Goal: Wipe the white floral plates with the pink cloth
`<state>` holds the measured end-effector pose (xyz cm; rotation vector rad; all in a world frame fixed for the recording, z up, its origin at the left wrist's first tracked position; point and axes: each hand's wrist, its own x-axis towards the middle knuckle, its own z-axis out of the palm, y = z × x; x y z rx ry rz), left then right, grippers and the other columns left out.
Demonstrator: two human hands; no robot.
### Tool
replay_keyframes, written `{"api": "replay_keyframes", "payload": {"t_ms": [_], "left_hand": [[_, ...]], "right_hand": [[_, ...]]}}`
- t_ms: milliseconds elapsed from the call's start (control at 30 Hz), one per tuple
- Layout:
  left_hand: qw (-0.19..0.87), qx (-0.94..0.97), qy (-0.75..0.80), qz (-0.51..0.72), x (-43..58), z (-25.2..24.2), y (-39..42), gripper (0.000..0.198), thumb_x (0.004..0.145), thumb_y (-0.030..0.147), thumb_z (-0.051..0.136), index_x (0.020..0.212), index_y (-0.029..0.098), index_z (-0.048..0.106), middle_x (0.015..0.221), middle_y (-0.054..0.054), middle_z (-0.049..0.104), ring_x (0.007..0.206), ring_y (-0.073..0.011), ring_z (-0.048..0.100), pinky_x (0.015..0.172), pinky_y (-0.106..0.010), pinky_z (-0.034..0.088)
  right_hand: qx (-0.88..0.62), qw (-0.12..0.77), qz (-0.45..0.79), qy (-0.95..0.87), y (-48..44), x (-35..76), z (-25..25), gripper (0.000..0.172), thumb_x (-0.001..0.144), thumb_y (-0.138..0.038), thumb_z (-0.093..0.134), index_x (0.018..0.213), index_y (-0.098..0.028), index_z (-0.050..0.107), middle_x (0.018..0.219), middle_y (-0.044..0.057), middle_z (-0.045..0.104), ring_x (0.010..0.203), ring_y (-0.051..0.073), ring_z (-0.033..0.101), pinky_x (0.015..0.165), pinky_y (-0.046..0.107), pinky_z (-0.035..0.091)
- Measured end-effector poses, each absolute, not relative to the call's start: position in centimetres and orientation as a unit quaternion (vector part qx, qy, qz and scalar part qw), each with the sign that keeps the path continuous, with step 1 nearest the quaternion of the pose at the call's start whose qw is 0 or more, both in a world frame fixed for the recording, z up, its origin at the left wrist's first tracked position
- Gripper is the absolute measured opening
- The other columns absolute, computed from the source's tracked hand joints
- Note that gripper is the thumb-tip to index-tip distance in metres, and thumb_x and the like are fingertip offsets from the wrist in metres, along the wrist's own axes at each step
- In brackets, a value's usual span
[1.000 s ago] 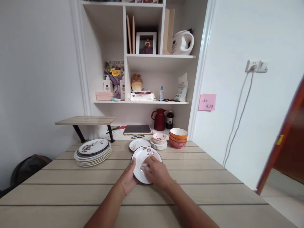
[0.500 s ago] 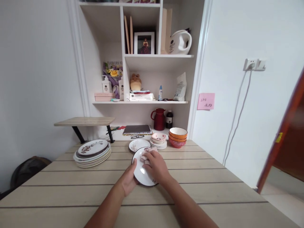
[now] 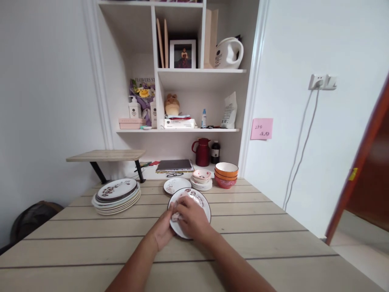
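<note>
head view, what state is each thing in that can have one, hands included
Plate, decorated side up, held
Cloth, crumpled
Left hand, gripping the plate's left edge
Right hand, holding the cloth against the plate
Plates at left, stacked
Orange bowls, upright, nested
Laptop, closed
Red jug, upright
Plug, in the socket
Picture frame, upright

Under the right fingers (image 3: 186,207) lies a cloth (image 3: 176,217), on a plate (image 3: 201,198) whose left edge rests in the left hand (image 3: 164,230). A second plate (image 3: 177,185) lies just beyond the fingers; behind them to the right, a bowl (image 3: 201,174) sits on saucers (image 3: 202,186), with stacked bowls (image 3: 226,178) farther right. Well left of the fingers lies a plate pile (image 3: 117,196), before a raised stand (image 3: 106,155).
</note>
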<state>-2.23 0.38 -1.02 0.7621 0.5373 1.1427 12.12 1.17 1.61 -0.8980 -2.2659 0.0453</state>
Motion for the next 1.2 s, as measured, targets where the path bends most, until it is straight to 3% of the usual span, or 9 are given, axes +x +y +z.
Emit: {"api": "replay_keyframes", "payload": {"t_ms": [100, 200, 333, 467, 667, 833, 1033, 1200], "left_hand": [[0.728, 0.346, 0.268, 0.528, -2.1, -1.1, 0.3, 0.06, 0.084, 0.051, 0.06, 0.132, 0.016, 0.052, 0.112, -0.014, 0.069, 0.103, -0.0252, 0.065, 0.092, -0.036, 0.047], [0.724, 0.351, 0.281, 0.522, -2.1, -1.1, 0.3, 0.06, 0.084, 0.05, 0.059, 0.133, 0.016, 0.051, 0.114, -0.014, 0.069, 0.103, -0.026, 0.065, 0.09, -0.037, 0.048], [0.723, 0.346, 0.286, 0.525, -2.2, -1.2, 0.4, 0.062, 0.084, 0.054, 0.057, 0.133, 0.016, 0.051, 0.115, -0.015, 0.068, 0.106, -0.0274, 0.063, 0.091, -0.039, 0.048], [0.727, 0.345, 0.285, 0.521, -2.3, -1.2, 0.5, 0.064, 0.083, 0.057, 0.056, 0.132, 0.017, 0.052, 0.12, -0.015, 0.066, 0.109, -0.0288, 0.062, 0.094, -0.042, 0.047], [0.744, 0.342, 0.26, 0.512, -2.4, -1.2, 0.4, 0.063, 0.084, 0.057, 0.055, 0.133, 0.016, 0.052, 0.122, -0.016, 0.065, 0.112, -0.0291, 0.06, 0.097, -0.042, 0.045], [0.743, 0.348, 0.259, 0.51, -2.2, -1.1, 0.3, 0.062, 0.086, 0.054, 0.054, 0.132, 0.014, 0.052, 0.119, -0.016, 0.066, 0.111, -0.0279, 0.061, 0.099, -0.04, 0.043], [0.733, 0.358, 0.279, 0.508, -2.0, -0.7, -0.3, 0.059, 0.085, 0.05, 0.057, 0.132, 0.015, 0.053, 0.116, -0.015, 0.068, 0.112, -0.0277, 0.061, 0.1, -0.039, 0.042], [0.731, 0.358, 0.285, 0.506, -2.0, -0.6, -0.5, 0.065, 0.083, 0.056, 0.056, 0.132, 0.013, 0.052, 0.117, -0.016, 0.068, 0.115, -0.0282, 0.06, 0.101, -0.039, 0.041]], "right_hand": [[-0.382, 0.361, -0.001, -0.851, 2.2, 12.7, 1.9, 0.034, 0.074, -0.025, 0.067, 0.107, -0.028, 0.063, 0.127, 0.006, 0.053, 0.111, 0.025, 0.048, 0.093, 0.039, 0.036], [-0.427, 0.339, -0.006, -0.838, 2.5, 13.5, 2.2, 0.043, 0.073, -0.031, 0.071, 0.114, -0.029, 0.06, 0.125, 0.007, 0.054, 0.112, 0.026, 0.047, 0.093, 0.041, 0.035], [-0.479, 0.307, -0.019, -0.822, 2.1, 14.2, 2.2, 0.031, 0.08, -0.032, 0.062, 0.11, -0.025, 0.061, 0.112, 0.008, 0.058, 0.105, 0.025, 0.05, 0.087, 0.036, 0.037], [-0.516, 0.273, 0.013, -0.811, 1.6, 14.5, 2.2, 0.022, 0.084, -0.034, 0.055, 0.103, -0.024, 0.06, 0.105, 0.006, 0.059, 0.092, 0.02, 0.055, 0.07, 0.028, 0.037], [-0.429, 0.248, 0.052, -0.867, 0.3, 14.0, 2.1, 0.013, 0.083, -0.03, 0.056, 0.093, -0.024, 0.061, 0.094, 0.002, 0.059, 0.082, 0.016, 0.055, 0.066, 0.025, 0.033], [-0.359, 0.304, 0.085, -0.878, 0.1, 12.9, 1.7, 0.019, 0.083, -0.019, 0.052, 0.098, -0.025, 0.064, 0.097, 0.002, 0.058, 0.086, 0.015, 0.056, 0.072, 0.025, 0.039], [-0.434, 0.419, 0.069, -0.795, 1.9, 14.2, 1.5, 0.034, 0.084, -0.014, 0.048, 0.112, -0.028, 0.062, 0.112, 0.005, 0.059, 0.101, 0.02, 0.057, 0.079, 0.028, 0.044], [-0.493, 0.398, 0.054, -0.772, 2.4, 15.5, 1.5, 0.031, 0.087, -0.022, 0.049, 0.114, -0.029, 0.062, 0.111, 0.004, 0.061, 0.095, 0.019, 0.06, 0.074, 0.028, 0.044]]}}
